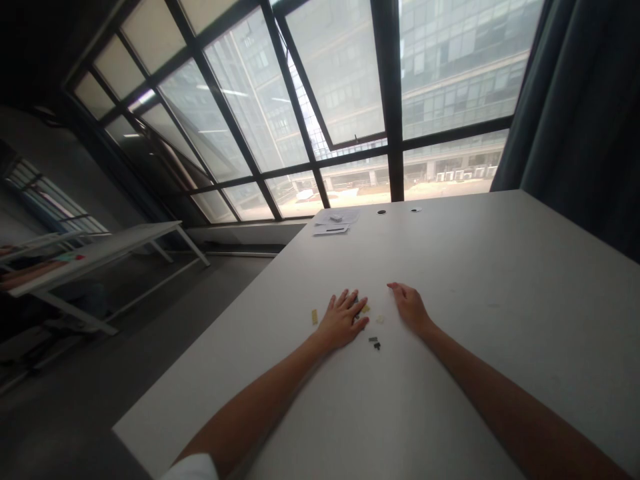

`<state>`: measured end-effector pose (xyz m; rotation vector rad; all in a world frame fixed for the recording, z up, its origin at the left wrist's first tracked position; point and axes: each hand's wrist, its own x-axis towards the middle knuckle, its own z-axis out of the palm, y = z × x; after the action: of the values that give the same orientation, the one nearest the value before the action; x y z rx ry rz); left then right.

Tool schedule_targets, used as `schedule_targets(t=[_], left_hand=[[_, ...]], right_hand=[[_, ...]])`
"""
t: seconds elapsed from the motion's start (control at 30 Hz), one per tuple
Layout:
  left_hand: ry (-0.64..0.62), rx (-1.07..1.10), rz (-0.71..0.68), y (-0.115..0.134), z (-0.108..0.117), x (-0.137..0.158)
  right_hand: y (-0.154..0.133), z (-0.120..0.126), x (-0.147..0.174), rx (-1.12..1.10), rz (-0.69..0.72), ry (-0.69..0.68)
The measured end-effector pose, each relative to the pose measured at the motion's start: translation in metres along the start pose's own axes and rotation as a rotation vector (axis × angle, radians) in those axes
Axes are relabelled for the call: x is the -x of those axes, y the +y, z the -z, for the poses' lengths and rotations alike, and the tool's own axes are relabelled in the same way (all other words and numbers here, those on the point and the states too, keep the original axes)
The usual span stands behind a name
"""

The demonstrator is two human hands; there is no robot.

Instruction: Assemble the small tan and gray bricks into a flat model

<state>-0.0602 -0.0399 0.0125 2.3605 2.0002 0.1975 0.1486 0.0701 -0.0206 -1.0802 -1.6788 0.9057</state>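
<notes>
My left hand (343,323) lies palm down on the white table (480,267) with its fingers spread. Between and under those fingers shows a small blue piece (357,299), partly covered. A yellow piece (366,309) lies just beyond the fingertips, and a pale cream piece (380,319) sits between the two hands. Left of the left hand is a yellow studded toy brick (315,317). Nearer to me lie a flat dark grey piece (373,339) and a small black piece (377,347). My right hand (412,308) rests on its side, fingers curled together; whatever is inside is hidden.
Papers (334,219) with a dark pen-like item lie at the table's far left corner. Two round cable holes (381,212) are near the back edge. Windows stand behind, a dark curtain (575,120) at right. Another table (110,247) with a person's arms is at left.
</notes>
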Motion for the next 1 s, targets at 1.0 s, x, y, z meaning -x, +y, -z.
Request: schedule_targets(t=[1.0], left_hand=[[0.082,0.222,0.140,-0.030,-0.011,0.069]], right_hand=[[-0.051,-0.132,-0.011,0.346,0.460,-0.659]])
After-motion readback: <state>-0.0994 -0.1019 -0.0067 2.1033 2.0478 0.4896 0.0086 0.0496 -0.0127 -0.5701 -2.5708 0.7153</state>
